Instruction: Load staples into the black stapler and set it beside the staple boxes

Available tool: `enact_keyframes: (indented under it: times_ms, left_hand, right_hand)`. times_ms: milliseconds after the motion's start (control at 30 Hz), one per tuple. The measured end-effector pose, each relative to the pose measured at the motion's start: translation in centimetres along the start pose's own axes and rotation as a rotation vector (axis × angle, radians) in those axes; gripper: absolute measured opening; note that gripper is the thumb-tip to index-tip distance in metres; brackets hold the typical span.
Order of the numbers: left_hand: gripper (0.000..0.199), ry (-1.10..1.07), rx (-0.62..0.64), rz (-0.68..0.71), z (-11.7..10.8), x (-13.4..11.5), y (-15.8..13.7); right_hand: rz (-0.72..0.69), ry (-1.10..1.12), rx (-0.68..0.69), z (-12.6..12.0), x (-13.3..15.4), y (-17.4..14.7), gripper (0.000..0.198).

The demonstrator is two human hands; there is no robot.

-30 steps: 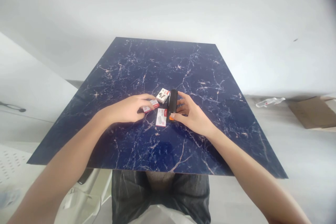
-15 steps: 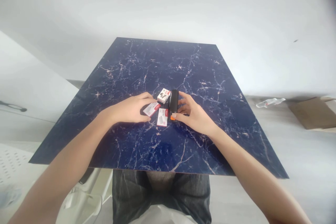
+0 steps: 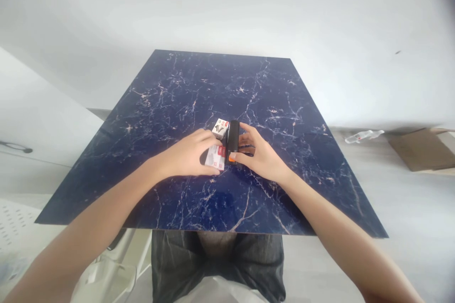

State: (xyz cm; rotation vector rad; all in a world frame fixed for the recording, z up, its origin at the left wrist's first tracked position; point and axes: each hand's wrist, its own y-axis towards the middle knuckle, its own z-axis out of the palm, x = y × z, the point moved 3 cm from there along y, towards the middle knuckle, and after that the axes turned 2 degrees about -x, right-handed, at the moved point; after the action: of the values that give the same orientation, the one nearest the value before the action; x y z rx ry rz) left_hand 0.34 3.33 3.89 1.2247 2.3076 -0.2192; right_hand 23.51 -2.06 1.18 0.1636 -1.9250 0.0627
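My left hand (image 3: 190, 154) curves around the small flat white-and-red boxes (image 3: 215, 157), thumb at the near edge and fingers at the far edge. The boxes lie together, partly overlapping, so their outlines cannot be told apart. Just beyond my left fingers stands another white-and-red box (image 3: 220, 128) with a dark picture on top. Against the boxes' right side is a long black object with an orange near end (image 3: 233, 137), stapler-like in shape. My right hand (image 3: 259, 151) is closed on it from the right, with the thumb at the orange end and the fingers along its side.
The dark blue marbled table (image 3: 220, 85) has its near edge just before my lap. On the floor at the right lie a clear plastic bottle (image 3: 364, 136) and a flattened brown cardboard box (image 3: 423, 149). A pale chair-like frame (image 3: 117, 270) stands below the table at the left.
My left hand has moved right, bringing the left flat box against the other one. My right hand stays on the black object, which has hardly shifted.
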Motion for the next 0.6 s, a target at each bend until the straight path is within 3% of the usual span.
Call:
enact_keyframes:
  times_ms: [167, 600]
  left_hand:
    - [0.069, -0.058, 0.059, 0.053, 0.8, 0.2, -0.1]
    - [0.065, 0.030, -0.053, -0.037, 2.1, -1.1, -0.1]
  right_hand:
    - [-0.028, 0.014, -0.043, 0.8, -0.1, -0.1, 0.089]
    - [0.058, -0.028, 0.037, 0.3, 0.1, -0.7, 0.097]
